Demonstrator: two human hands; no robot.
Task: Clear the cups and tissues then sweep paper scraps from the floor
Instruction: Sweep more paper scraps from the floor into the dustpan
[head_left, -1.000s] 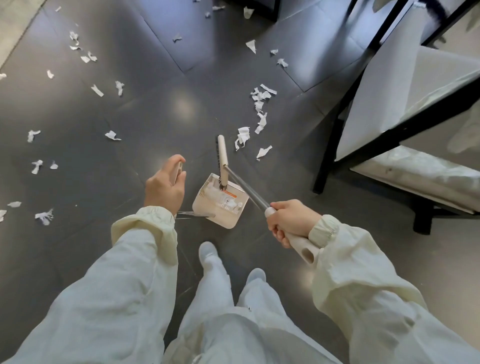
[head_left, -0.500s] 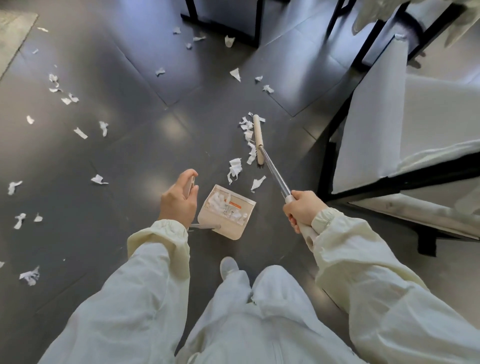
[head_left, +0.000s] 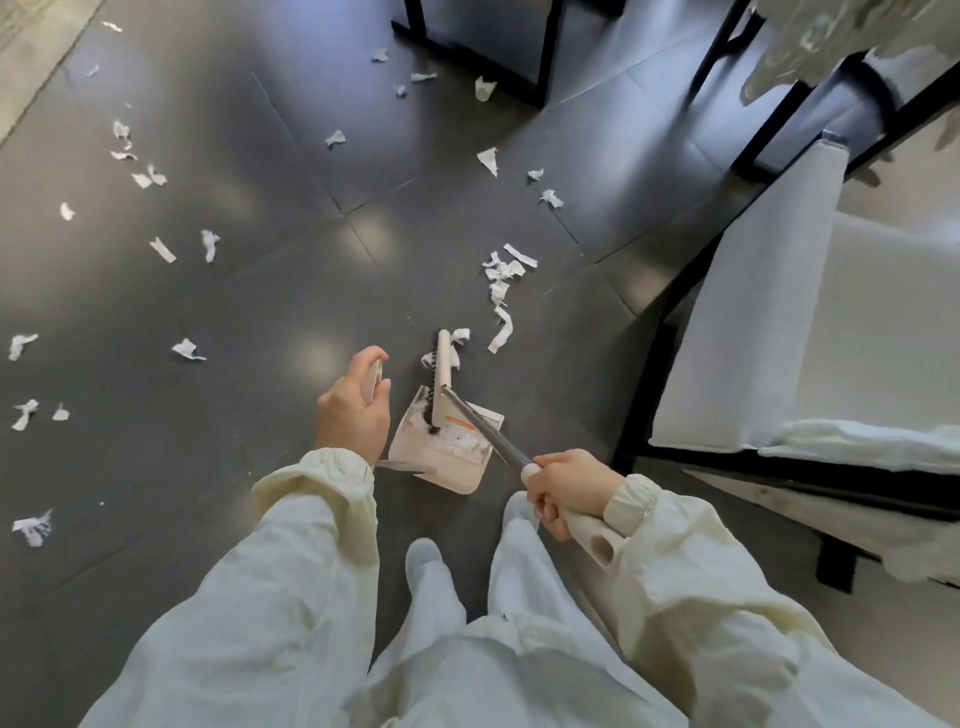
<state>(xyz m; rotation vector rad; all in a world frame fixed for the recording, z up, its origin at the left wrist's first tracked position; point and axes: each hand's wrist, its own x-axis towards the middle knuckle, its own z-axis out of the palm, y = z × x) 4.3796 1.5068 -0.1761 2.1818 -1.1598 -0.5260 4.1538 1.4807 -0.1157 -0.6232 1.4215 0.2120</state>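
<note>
The left hand (head_left: 353, 415) is curled round the top of the dustpan handle (head_left: 373, 375) and holds it. The cream dustpan (head_left: 441, 460) sits on the dark floor (head_left: 260, 291), at 12 o'clock from the person's shoe (head_left: 423, 558). The right hand (head_left: 563, 486) grips the broom (head_left: 443, 371) tight by the cream end of its long stick. The broom head lies at the mouth of the dustpan, with its near end over the pan. Some paper scraps (head_left: 457, 338) touch the far end of the broom head. A line of bigger scraps (head_left: 501, 283) lies at 1 o'clock from the dustpan, near but apart. More scraps (head_left: 187, 349) are spread over the floor from 9 to 12 o'clock. A white chair (head_left: 779, 332) with black legs stands at 3 o'clock.
</note>
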